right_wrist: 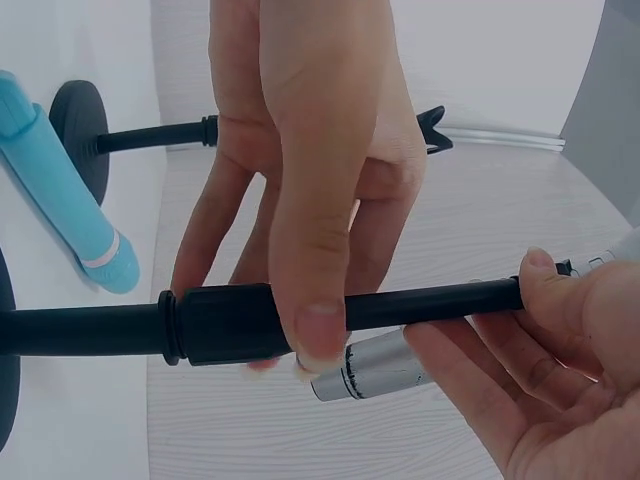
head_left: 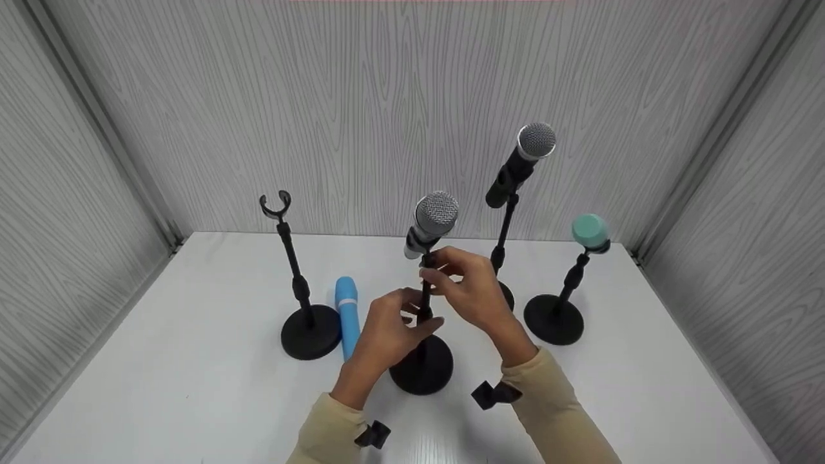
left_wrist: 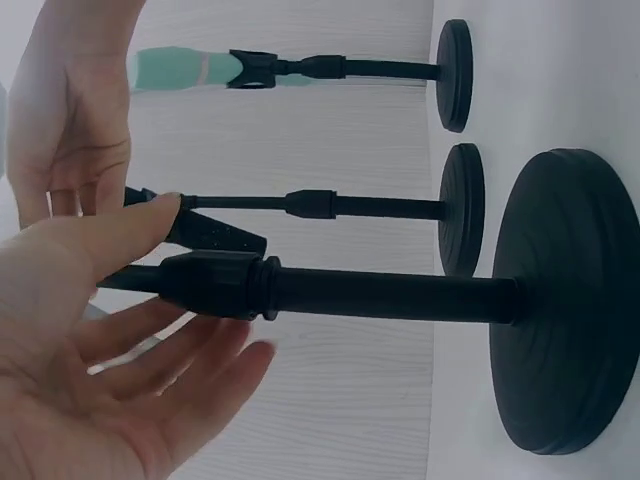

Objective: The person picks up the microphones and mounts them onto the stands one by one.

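Observation:
A silver microphone [head_left: 437, 214] with a mesh head sits tilted in the clip of a black desktop microphone stand [head_left: 422, 374], in the middle of the table. My left hand [head_left: 387, 332] holds that stand's pole around its middle collar [left_wrist: 215, 283], thumb on one side and fingers on the other. Higher up, just under the clip, the right hand [head_left: 474, 290] pinches the thin upper pole [right_wrist: 440, 303] between thumb and fingers. The silver microphone's handle [right_wrist: 385, 365] shows behind the pole in the right wrist view.
To the left stand a stand with a bare clip [head_left: 310, 332] and a blue microphone [head_left: 348, 312] lying beside its base. Behind on the right, a taller stand bears a black microphone with a silver head [head_left: 536, 140]. Farther right, another stand [head_left: 554, 320] carries a mint-green microphone [head_left: 589, 230].

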Tool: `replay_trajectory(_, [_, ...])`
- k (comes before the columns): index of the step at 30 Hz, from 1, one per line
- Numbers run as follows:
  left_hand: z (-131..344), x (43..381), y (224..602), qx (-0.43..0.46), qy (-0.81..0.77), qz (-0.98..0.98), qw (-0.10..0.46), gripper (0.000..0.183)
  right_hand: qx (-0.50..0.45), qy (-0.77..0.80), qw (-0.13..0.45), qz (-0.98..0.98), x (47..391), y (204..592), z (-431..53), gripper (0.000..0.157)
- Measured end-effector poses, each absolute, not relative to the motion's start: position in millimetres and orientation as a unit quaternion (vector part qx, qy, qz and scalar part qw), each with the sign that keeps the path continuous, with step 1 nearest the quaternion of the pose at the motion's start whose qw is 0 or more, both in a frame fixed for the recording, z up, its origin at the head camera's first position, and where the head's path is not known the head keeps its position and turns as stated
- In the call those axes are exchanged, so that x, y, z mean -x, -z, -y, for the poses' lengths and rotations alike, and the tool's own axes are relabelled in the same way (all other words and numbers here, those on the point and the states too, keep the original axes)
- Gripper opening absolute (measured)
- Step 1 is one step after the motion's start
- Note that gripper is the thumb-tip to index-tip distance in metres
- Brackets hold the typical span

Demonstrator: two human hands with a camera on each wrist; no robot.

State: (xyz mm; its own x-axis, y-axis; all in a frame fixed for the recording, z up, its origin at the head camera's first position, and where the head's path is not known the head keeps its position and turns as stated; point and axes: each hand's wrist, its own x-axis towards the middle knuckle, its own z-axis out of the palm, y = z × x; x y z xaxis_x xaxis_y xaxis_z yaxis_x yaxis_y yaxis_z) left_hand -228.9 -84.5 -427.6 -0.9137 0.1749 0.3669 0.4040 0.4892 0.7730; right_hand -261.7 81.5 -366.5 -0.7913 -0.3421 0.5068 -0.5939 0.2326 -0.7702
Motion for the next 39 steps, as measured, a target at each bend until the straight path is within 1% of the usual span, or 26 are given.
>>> replay_trajectory(3, [82, 229, 429, 0.158, 0.474, 0.851, 0.161, 0.020, -0.299, -0.548, 0.109, 0.773, 262, 366, -81, 0.011])
replay_trajectory(5, [81, 230, 429, 0.155, 0.484, 0.845, 0.169, 0.016, -0.297, -0.554, 0.104, 0.771, 262, 366, -81, 0.011])
replay_trajectory(9, [81, 229, 427, 0.153, 0.505, 0.836, 0.151, 0.016, -0.299, -0.558, 0.101, 0.768, 262, 365, -81, 0.012])
replay_trajectory(18, [84, 229, 425, 0.173, 0.494, 0.848, 0.085, 0.028, -0.300, -0.544, 0.105, 0.776, 260, 364, -81, 0.012])
replay_trajectory(21, [85, 229, 425, 0.180, 0.490, 0.850, 0.076, 0.027, -0.299, -0.544, 0.107, 0.776, 260, 365, -81, 0.012])
replay_trajectory(25, [84, 228, 426, 0.173, 0.487, 0.852, 0.081, 0.023, -0.299, -0.542, 0.111, 0.777, 260, 365, -82, 0.011])
replay_trajectory(29, [80, 232, 431, 0.160, 0.472, 0.858, 0.128, 0.025, -0.300, -0.544, 0.114, 0.776, 261, 365, -83, 0.010])
replay_trajectory(31, [79, 235, 434, 0.154, 0.469, 0.856, 0.151, 0.022, -0.301, -0.547, 0.112, 0.773, 261, 365, -83, 0.010])
replay_trajectory(33, [79, 236, 436, 0.150, 0.474, 0.852, 0.163, 0.020, -0.300, -0.551, 0.110, 0.771, 261, 365, -82, 0.009])
replay_trajectory(36, [81, 236, 435, 0.156, 0.487, 0.845, 0.154, 0.017, -0.302, -0.552, 0.109, 0.769, 261, 366, -82, 0.009])
replay_trajectory(39, [84, 236, 433, 0.165, 0.499, 0.843, 0.118, 0.017, -0.305, -0.550, 0.113, 0.769, 262, 366, -82, 0.010])
